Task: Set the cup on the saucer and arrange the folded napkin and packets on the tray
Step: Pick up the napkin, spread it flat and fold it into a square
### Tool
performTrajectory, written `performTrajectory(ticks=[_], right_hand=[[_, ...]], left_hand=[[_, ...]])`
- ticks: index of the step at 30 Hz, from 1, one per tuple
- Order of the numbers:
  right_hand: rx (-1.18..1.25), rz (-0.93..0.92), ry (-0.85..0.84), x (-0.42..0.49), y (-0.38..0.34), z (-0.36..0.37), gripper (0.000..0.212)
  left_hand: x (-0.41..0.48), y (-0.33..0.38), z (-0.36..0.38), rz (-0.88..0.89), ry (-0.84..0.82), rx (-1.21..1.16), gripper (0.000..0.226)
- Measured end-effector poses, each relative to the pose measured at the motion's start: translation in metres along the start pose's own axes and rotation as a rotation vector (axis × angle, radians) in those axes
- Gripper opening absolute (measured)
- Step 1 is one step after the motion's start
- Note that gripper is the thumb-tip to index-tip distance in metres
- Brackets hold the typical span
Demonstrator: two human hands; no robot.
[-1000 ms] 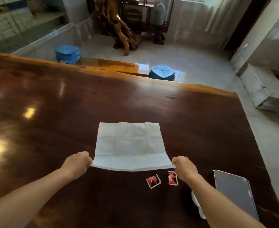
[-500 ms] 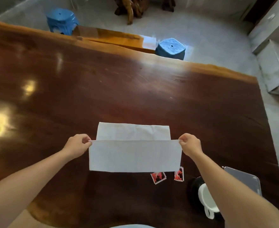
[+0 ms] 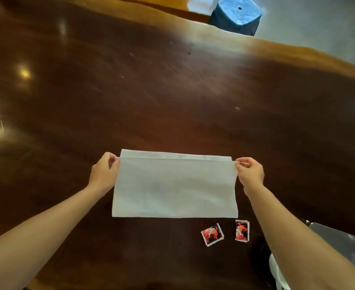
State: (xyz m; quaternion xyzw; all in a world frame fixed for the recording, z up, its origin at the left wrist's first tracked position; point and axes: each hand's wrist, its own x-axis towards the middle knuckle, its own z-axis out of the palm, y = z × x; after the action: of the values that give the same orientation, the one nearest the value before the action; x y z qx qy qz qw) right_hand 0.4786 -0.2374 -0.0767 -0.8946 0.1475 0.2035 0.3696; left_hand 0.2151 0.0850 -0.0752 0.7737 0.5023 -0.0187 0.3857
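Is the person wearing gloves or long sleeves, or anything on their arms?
No. The left hand and the right hand are both bare, with no gloves. Both forearms are bare too, all the way down to the edge of the picture, so no sleeves show. I can see no watch, bracelet or ring on either one.

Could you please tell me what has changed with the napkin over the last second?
Both hands, left hand and right hand, kept their pinch and carried the napkin's near edge away from the person, almost onto its far edge, folding it in half. The two packets stayed on the table.
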Motion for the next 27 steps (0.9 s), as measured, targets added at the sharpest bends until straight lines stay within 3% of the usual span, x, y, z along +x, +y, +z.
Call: performTrajectory(ticks=[15,27], right_hand=[[-0.111,0.034,0.111,0.021,0.002,0.043,0.013],[-0.085,0.158,0.089,0.028,-0.002,0.048,0.002]], left_hand=[[0.053,-0.015,0.025,0.031,0.024,0.043,0.02],[0.053,-0.014,0.032,0.045,0.113,-0.005,0.021]])
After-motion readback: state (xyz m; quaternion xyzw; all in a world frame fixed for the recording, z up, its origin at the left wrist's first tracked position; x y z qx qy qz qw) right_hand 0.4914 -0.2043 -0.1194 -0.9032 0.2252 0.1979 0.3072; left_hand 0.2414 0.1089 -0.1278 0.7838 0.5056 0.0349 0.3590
